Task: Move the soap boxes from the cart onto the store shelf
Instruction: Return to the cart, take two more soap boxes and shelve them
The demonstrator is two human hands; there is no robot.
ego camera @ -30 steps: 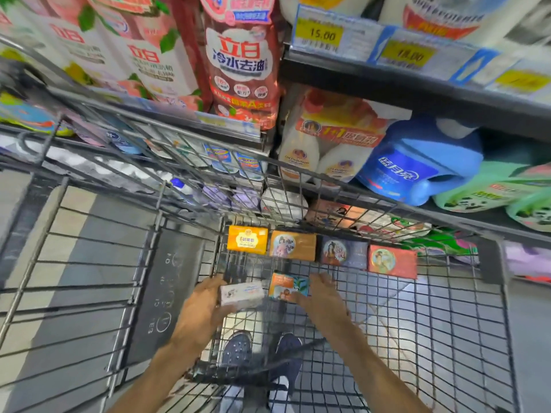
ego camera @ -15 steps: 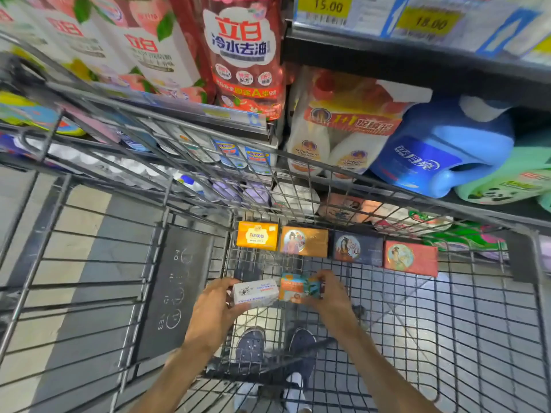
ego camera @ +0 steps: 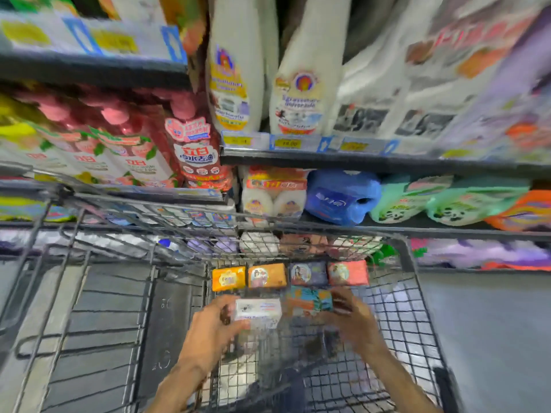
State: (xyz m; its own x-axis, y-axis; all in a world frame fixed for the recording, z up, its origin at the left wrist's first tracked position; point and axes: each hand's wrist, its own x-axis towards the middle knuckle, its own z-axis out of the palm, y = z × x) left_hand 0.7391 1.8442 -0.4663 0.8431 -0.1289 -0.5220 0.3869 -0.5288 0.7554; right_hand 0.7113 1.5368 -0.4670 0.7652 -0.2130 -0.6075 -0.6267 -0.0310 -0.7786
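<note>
My left hand (ego camera: 213, 329) grips a white soap box (ego camera: 258, 312), fingers curled round its left end, holding it up over the wire floor of the shopping cart (ego camera: 396, 329). My right hand (ego camera: 356, 318) holds a teal and orange soap box (ego camera: 310, 300) by its right end, just beside the white one; the blur hides how my fingers lie on it. Beyond them, four more soap boxes lie in a row against the cart's far wall: a yellow box (ego camera: 228, 278), an orange box (ego camera: 267, 276), a dark blue box (ego camera: 308, 273) and a red box (ego camera: 348, 273), each touching or nearly touching the next. Past the cart stands the store shelf (ego camera: 372, 163), with white bottles (ego camera: 301, 93) above and a blue detergent jug (ego camera: 343, 196) and green refill pouches (ego camera: 417, 201) below.
</note>
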